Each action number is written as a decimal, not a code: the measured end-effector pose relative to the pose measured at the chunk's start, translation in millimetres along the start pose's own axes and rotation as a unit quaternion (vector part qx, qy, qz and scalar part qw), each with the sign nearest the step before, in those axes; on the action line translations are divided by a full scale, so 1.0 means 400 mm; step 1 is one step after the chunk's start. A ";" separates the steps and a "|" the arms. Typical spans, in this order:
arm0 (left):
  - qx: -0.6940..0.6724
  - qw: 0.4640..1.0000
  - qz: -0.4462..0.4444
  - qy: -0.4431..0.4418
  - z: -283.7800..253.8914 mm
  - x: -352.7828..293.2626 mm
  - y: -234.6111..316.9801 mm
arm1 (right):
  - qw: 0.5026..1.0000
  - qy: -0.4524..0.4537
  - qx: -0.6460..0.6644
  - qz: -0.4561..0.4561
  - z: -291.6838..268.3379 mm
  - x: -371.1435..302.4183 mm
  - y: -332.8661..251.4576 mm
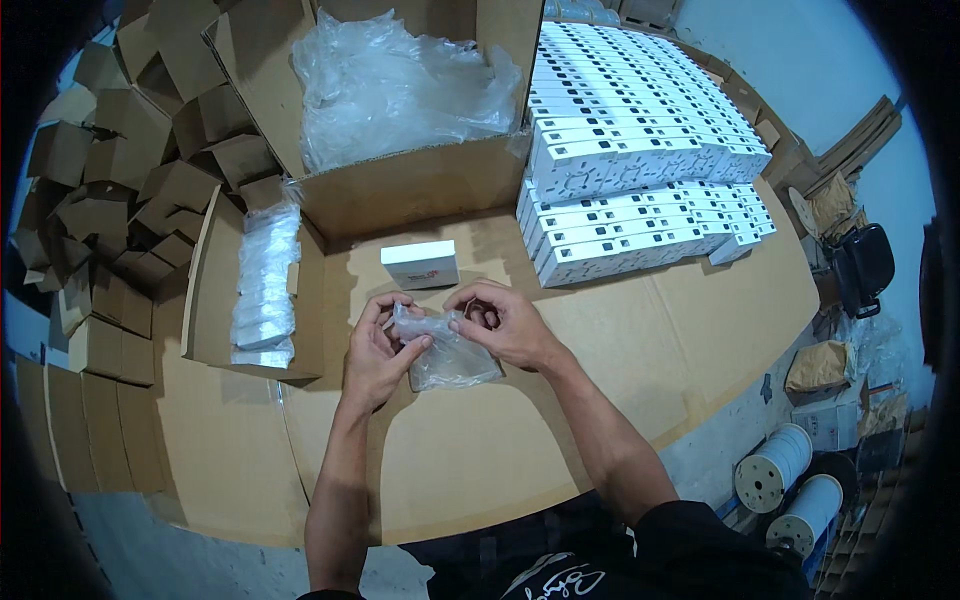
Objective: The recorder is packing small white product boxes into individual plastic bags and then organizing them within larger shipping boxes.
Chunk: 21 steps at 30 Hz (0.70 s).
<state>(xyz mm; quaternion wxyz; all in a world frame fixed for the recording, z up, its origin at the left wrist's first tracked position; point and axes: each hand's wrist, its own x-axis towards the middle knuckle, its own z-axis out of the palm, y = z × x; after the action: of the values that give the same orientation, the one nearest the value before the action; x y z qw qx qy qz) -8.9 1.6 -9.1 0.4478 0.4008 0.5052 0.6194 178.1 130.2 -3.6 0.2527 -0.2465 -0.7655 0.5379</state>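
A clear plastic bag [452,362] hangs between my two hands over the cardboard-covered table. My left hand [378,350] pinches its upper left edge between thumb and fingers. At the upper right edge, my right hand [505,325] grips the bag with curled fingers. The bag looks flat, with nothing visible inside. Just beyond my hands stands a small white box [420,265] with a red mark on its front. To the left, an open cardboard box [206,300] holds a row of plastic-wrapped white items [267,285].
Behind the white box sits a large open carton [410,190] filled with clear plastic bags [400,90]. White boxes [640,150] are stacked in rows at the back right. Empty brown cartons [130,190] pile up at left. Cable spools [775,468] stand on the floor at right.
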 end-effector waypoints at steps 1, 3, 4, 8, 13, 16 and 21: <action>-0.001 1.000 -0.002 -0.002 0.003 0.001 0.003 | 1.000 0.001 0.000 0.002 0.000 0.001 0.004; -0.014 1.000 -0.019 0.017 0.006 0.001 0.007 | 0.998 0.021 0.041 0.031 0.005 0.004 0.021; -0.014 1.000 -0.020 0.016 0.004 0.000 0.007 | 0.998 0.022 0.042 0.033 0.008 0.006 0.033; -0.019 0.999 -0.048 0.008 -0.023 -0.009 0.010 | 0.973 0.071 0.219 0.021 -0.005 0.015 0.038; -0.002 0.997 -0.080 -0.010 -0.027 -0.015 0.010 | 0.952 0.080 0.294 0.026 -0.008 0.012 0.037; -0.015 0.999 -0.034 0.005 -0.004 -0.018 0.001 | 0.955 0.056 0.290 0.022 0.010 0.014 0.030; 0.066 0.987 0.055 0.137 0.047 -0.014 -0.016 | 0.980 0.114 0.165 -0.002 0.088 0.010 -0.003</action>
<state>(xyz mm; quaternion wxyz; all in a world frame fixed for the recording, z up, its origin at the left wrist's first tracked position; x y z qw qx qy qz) 11.4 1.7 -12.5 0.3126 0.3679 0.5785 0.6575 152.0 108.0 -12.4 0.3770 -0.2598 -0.6328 0.6244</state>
